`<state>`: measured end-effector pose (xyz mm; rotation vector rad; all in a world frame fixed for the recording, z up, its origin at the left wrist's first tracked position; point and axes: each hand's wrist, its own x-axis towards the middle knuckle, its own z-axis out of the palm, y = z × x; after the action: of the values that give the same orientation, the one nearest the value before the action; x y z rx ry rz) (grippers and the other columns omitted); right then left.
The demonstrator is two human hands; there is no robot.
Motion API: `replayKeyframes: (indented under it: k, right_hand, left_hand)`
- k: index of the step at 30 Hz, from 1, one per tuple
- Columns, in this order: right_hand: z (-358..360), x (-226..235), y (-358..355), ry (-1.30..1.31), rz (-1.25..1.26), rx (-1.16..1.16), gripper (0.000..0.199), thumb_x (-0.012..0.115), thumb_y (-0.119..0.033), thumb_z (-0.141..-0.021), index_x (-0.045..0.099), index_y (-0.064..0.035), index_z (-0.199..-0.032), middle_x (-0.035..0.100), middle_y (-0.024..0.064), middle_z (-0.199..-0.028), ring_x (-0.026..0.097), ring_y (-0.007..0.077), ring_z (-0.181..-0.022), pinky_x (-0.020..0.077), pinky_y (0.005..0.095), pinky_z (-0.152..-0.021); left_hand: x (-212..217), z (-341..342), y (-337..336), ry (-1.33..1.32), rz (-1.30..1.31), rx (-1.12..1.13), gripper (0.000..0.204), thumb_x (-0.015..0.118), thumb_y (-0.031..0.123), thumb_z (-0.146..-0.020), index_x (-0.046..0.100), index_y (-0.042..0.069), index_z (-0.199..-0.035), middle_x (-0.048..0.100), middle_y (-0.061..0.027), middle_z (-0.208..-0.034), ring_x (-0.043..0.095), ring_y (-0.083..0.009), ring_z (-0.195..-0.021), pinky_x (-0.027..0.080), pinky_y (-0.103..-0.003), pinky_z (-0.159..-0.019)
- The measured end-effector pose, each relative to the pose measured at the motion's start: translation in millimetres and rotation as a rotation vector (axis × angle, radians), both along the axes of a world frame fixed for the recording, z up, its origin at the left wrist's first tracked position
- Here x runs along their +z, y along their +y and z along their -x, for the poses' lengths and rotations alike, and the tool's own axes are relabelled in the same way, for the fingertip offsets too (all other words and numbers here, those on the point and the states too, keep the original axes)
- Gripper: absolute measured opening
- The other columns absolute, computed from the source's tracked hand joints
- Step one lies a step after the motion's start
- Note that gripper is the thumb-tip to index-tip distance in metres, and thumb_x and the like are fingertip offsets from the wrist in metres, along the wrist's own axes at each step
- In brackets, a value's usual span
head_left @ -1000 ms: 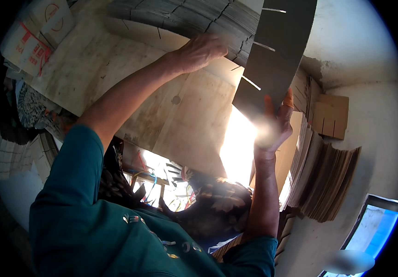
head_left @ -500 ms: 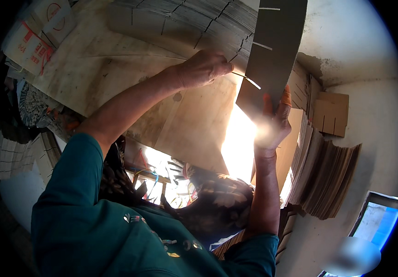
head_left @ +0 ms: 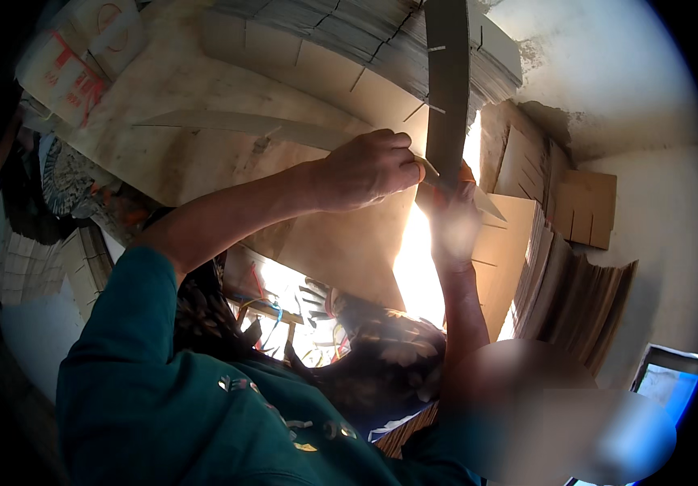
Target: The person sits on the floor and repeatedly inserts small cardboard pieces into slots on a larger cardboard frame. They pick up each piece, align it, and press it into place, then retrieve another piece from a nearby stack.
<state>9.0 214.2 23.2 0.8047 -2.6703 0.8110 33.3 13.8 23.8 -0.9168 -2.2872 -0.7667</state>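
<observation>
My left hand [head_left: 375, 168] is closed, its fingers pinching a long thin cardboard strip [head_left: 244, 123] that stretches away to the left above the board. My right hand [head_left: 454, 223] grips the lower end of an upright grey cardboard strip [head_left: 448, 89] with short slots along one edge. The two strips cross near my fingertips, and a pointed end of cardboard shows just right of my right hand. Whether the slots are engaged I cannot tell. Orange coverings show on fingertips of both hands.
A pale wooden board [head_left: 317, 251] lies before me. Behind it stands a stack of slotted grey cardboard [head_left: 325, 49]. More cardboard sheets [head_left: 584, 292] stand at the right by the wall. A printed carton [head_left: 61, 77] sits far left. Bright light comes through beside the board.
The strip in my right hand has turned narrower to view and shifted left. My left hand has moved slightly right and down, and its strip now shows broader, crossing the other.
</observation>
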Motion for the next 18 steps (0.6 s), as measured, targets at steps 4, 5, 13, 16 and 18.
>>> replayKeyframes:
  k: [4,5,13,16,18]
  right_hand:
    - [6.7,-17.7,6.5,0.073,0.176,0.014,0.052,0.057,0.002,-0.087,0.036,-0.0120,-0.132,0.059,0.0134,-0.109,0.062,0.0279,-0.084,0.0520,0.0337,-0.070]
    - [8.5,-18.8,10.6,0.063,0.205,0.018,0.052,0.057,0.002,-0.087,0.036,-0.0115,-0.132,0.059,0.0131,-0.111,0.062,0.0278,-0.087,0.0518,0.0334,-0.072]
    - [1.2,-3.6,0.1,0.002,0.208,0.020,0.059,0.058,0.001,-0.088,0.029,-0.0075,-0.138,0.054,0.0168,-0.121,0.060,0.0280,-0.100,0.0500,0.0290,-0.087]
    - [3.6,-8.9,3.9,0.082,0.173,0.000,0.064,0.059,0.001,-0.086,0.026,-0.0060,-0.140,0.051,0.0193,-0.127,0.062,0.0283,-0.100,0.0510,0.0297,-0.087]
    - [7.5,-13.4,6.1,0.129,0.177,0.018,0.066,0.060,0.001,-0.086,0.025,-0.0058,-0.141,0.050,0.0201,-0.129,0.063,0.0278,-0.100,0.0522,0.0304,-0.085]
  left_hand:
    - [26.0,-0.1,-15.3,-0.514,-0.191,-0.001,0.027,0.069,0.005,-0.070,0.054,0.002,-0.092,0.056,-0.0092,-0.080,0.054,-0.0251,-0.078,0.048,-0.036,-0.070]
    - [29.4,9.0,-19.4,-0.455,-0.112,0.054,0.032,0.071,0.007,-0.068,0.054,0.002,-0.094,0.056,-0.0104,-0.083,0.055,-0.0259,-0.081,0.048,-0.037,-0.072]
    - [-12.1,123.6,-54.1,-0.169,0.501,0.427,0.040,0.073,0.010,-0.067,0.053,-0.001,-0.100,0.057,-0.0105,-0.096,0.052,-0.0245,-0.100,0.044,-0.038,-0.084]
    - [-38.3,133.5,-54.3,-0.084,0.454,0.468,0.033,0.066,0.005,-0.070,0.053,0.000,-0.100,0.057,-0.0093,-0.093,0.050,-0.0227,-0.102,0.043,-0.036,-0.085]
    - [-48.7,137.1,-54.8,-0.098,0.455,0.447,0.030,0.063,0.003,-0.071,0.053,0.001,-0.099,0.057,-0.0087,-0.091,0.051,-0.0225,-0.099,0.044,-0.036,-0.085]
